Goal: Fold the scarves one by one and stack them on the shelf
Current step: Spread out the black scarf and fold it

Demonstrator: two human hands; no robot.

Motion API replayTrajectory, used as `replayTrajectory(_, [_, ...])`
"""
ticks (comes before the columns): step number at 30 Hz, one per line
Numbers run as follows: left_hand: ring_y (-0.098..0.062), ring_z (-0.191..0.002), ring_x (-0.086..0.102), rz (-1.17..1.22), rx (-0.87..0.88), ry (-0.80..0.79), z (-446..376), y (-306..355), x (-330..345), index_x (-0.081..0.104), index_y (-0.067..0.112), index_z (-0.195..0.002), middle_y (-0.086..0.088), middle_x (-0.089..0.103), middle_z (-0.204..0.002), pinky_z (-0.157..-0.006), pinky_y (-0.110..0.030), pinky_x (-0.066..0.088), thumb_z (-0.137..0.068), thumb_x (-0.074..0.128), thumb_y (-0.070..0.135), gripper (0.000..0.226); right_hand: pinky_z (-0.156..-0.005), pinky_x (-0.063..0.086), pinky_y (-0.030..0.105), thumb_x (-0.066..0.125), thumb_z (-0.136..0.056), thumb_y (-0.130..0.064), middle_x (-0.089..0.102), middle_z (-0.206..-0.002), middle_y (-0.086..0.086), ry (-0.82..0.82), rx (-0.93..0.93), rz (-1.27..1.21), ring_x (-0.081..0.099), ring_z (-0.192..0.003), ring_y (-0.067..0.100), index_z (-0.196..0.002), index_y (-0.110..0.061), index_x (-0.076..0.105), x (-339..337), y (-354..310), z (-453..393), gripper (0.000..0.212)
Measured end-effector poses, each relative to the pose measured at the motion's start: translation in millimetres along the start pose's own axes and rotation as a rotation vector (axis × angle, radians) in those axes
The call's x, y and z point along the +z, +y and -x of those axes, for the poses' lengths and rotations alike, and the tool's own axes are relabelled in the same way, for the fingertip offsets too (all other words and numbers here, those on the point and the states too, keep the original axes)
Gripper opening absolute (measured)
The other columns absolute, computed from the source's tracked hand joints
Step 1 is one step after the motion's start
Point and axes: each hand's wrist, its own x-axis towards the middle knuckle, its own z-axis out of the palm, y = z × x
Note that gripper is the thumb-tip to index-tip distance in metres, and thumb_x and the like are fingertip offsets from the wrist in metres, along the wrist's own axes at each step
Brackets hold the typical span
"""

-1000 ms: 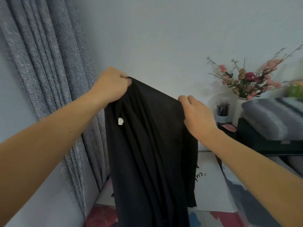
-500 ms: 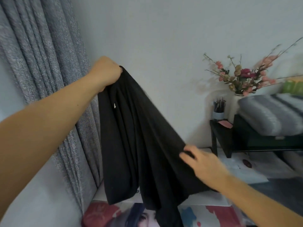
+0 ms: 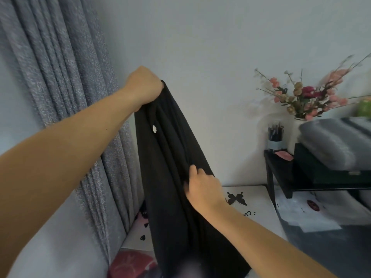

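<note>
At the left of the frame I see a grey curtain [image 3: 60,97]. My left hand [image 3: 143,87], just left of centre, has its fingers clamped on the top of the black scarf [image 3: 172,177], which hangs down mid-frame. Below centre, my right hand [image 3: 202,187] pinches its folds. At the right, a black shelf [image 3: 281,167] carries a folded grey striped scarf [image 3: 331,141], near flowers [image 3: 305,97].

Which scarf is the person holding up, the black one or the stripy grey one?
The black scarf. The left hand grips its top and the right hand holds it lower down. The grey striped scarf lies folded on the black shelf, untouched.
</note>
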Motion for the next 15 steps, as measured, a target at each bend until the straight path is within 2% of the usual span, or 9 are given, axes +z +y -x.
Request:
replayTrajectory(2, [-0.022, -0.072, 0.053, -0.005, 0.003, -0.019, -5, -3, 2, 0.053, 0.015, -0.073, -0.003, 0.052, -0.073, -0.062, -0.031, 0.044, -0.092, 0.056, 0.016, 0.019, -0.061, 0.047, 0.032, 0.052, -0.099, -0.027, 0.062, -0.096, 0.005, 0.009, 0.061, 0.008, 0.066, -0.080, 0.026, -0.117, -0.015, 0.046, -2, -2, -7, 0.022])
replayTrajectory(5, [-0.019, -0.060, 0.042, 0.013, -0.005, -0.046, -5, -12, 2, 0.044, 0.012, -0.067, -0.003, 0.043, -0.064, -0.050, -0.027, 0.032, -0.094, 0.057, 0.013, 0.029, -0.069, 0.049, 0.031, 0.058, -0.094, -0.019, 0.060, -0.108, 0.006, 0.023, 0.094, -0.060, 0.063, -0.090, 0.024, -0.133, -0.016, 0.045, 3, 2, -3, 0.041])
replayTrajectory(8, [-0.022, -0.076, 0.053, 0.005, 0.006, -0.006, -5, -15, -5, 0.049, 0.018, -0.069, -0.007, 0.056, -0.081, -0.064, -0.031, 0.046, -0.093, 0.055, 0.014, 0.025, -0.084, 0.055, 0.030, 0.062, -0.089, -0.010, 0.051, -0.126, 0.003, 0.035, 0.109, -0.179, 0.057, -0.104, 0.020, -0.142, -0.020, 0.042, 8, 7, 4, 0.058])
replayTrajectory(10, [-0.024, -0.086, 0.057, -0.004, 0.007, 0.017, -6, -14, -8, 0.054, 0.021, -0.074, -0.009, 0.061, -0.095, -0.079, -0.037, 0.053, -0.092, 0.054, 0.016, 0.019, -0.086, 0.057, 0.033, 0.059, -0.091, -0.008, 0.049, -0.131, 0.003, 0.075, 0.134, -0.231, 0.059, -0.105, 0.020, -0.143, -0.021, 0.044, 9, 7, 1, 0.055])
replayTrajectory(13, [-0.024, -0.088, 0.058, 0.012, 0.007, 0.027, -7, -10, -9, 0.055, 0.022, -0.076, -0.007, 0.062, -0.090, -0.084, -0.039, 0.053, -0.091, 0.053, 0.017, 0.017, -0.076, 0.058, 0.034, 0.050, -0.101, -0.019, 0.057, -0.116, 0.002, 0.163, 0.125, -0.242, 0.063, -0.089, 0.018, -0.126, -0.018, 0.056, 6, 1, -10, 0.026])
replayTrajectory(14, [-0.024, -0.087, 0.057, 0.008, 0.005, 0.029, -8, -10, -8, 0.054, 0.022, -0.074, -0.004, 0.060, -0.086, -0.083, -0.038, 0.053, -0.091, 0.054, 0.017, 0.018, -0.072, 0.057, 0.033, 0.045, -0.103, -0.025, 0.059, -0.107, 0.002, 0.172, 0.120, -0.224, 0.063, -0.083, 0.018, -0.116, -0.017, 0.060, 4, -2, -13, 0.020])
replayTrajectory(15, [-0.024, -0.087, 0.057, 0.001, -0.001, 0.031, -8, -10, -8, 0.053, 0.022, -0.074, -0.003, 0.059, -0.084, -0.083, -0.038, 0.052, -0.091, 0.054, 0.017, 0.018, -0.069, 0.056, 0.032, 0.042, -0.105, -0.031, 0.060, -0.100, 0.001, 0.175, 0.111, -0.194, 0.062, -0.080, 0.018, -0.107, -0.016, 0.061, 3, -4, -15, 0.024])
